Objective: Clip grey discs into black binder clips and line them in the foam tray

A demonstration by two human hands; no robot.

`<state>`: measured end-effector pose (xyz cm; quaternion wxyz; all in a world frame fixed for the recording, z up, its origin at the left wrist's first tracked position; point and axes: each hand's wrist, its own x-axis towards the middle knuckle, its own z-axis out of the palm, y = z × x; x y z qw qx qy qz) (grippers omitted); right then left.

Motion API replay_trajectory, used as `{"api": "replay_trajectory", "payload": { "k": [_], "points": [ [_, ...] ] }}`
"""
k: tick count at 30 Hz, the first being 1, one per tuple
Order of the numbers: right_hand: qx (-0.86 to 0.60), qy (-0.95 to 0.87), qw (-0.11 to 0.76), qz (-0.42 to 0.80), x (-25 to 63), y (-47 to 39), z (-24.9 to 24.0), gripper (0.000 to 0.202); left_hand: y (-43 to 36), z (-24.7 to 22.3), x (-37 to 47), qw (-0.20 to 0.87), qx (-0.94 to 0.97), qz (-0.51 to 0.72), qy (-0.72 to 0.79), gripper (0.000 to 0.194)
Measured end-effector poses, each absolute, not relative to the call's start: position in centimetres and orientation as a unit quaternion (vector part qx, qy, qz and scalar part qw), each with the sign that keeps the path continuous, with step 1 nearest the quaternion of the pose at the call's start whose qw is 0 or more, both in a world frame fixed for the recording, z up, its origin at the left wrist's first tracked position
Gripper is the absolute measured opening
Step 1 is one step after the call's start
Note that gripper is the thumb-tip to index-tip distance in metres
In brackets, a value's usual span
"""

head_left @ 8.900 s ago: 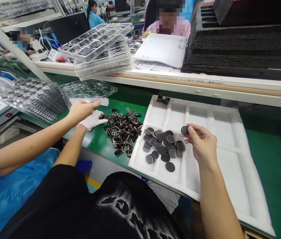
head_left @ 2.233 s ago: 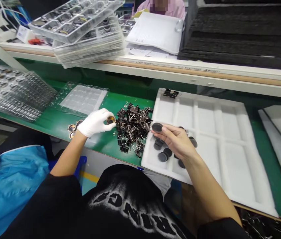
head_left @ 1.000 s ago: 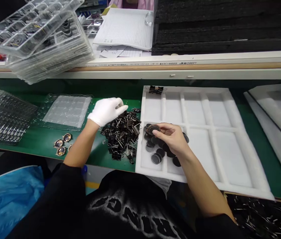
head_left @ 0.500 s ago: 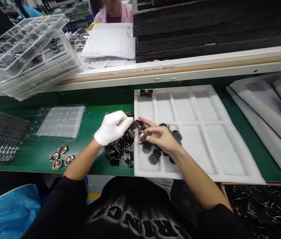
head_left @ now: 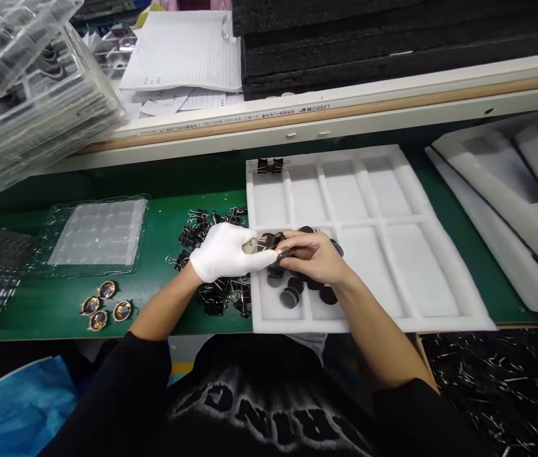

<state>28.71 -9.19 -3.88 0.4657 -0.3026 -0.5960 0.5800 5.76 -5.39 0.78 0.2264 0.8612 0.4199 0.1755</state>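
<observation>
My left hand (head_left: 228, 251), in a white glove, is closed on a black binder clip (head_left: 271, 240) with its wire handles between thumb and fingers. Bare, my right hand (head_left: 319, 259) pinches a small dark round piece (head_left: 286, 254), partly hidden by the fingers. The two hands meet over the left side of a white foam tray (head_left: 383, 222), and the clip is right at the round piece; whether it grips it I cannot tell. Below them in the tray lie several dark round caps (head_left: 291, 295). A pile of binder clips (head_left: 214, 293) lies under and around my left hand.
Several gold-rimmed round watch cases (head_left: 98, 320) lie on the green bench at left, near a clear blister tray (head_left: 100, 233). Clips with a piece between them (head_left: 270, 166) sit on the tray's far left corner. A shelf edge (head_left: 202, 130) crosses behind; a clip-filled box (head_left: 502, 387) stands front right.
My left hand has moved right with the binder clip, up against the round piece in my right hand. The view has tilted down, shifting the shelf upward.
</observation>
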Motion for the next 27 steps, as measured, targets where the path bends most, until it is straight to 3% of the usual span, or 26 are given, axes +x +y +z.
{"api": "replay_trajectory", "payload": {
  "k": [8,12,17,27],
  "points": [
    [-0.313,-0.612,0.454,0.567,29.4,-9.3,-3.1,0.011,-5.2,0.9,6.1,0.356,0.820,0.129,0.429,0.047],
    [-0.369,-0.527,0.493,0.586,30.0,-9.1,-3.3,0.018,-4.5,0.7,5.7,0.372,0.803,0.163,0.436,0.039],
    [-0.425,-0.448,0.508,0.600,31.0,-8.9,-3.1,0.029,-3.9,0.4,5.2,0.354,0.814,0.206,0.412,0.034],
    [-0.435,-0.509,0.469,0.576,31.1,-9.2,-2.8,0.019,-4.6,-0.5,5.9,0.284,0.874,0.282,0.275,0.043]
  ]
}}
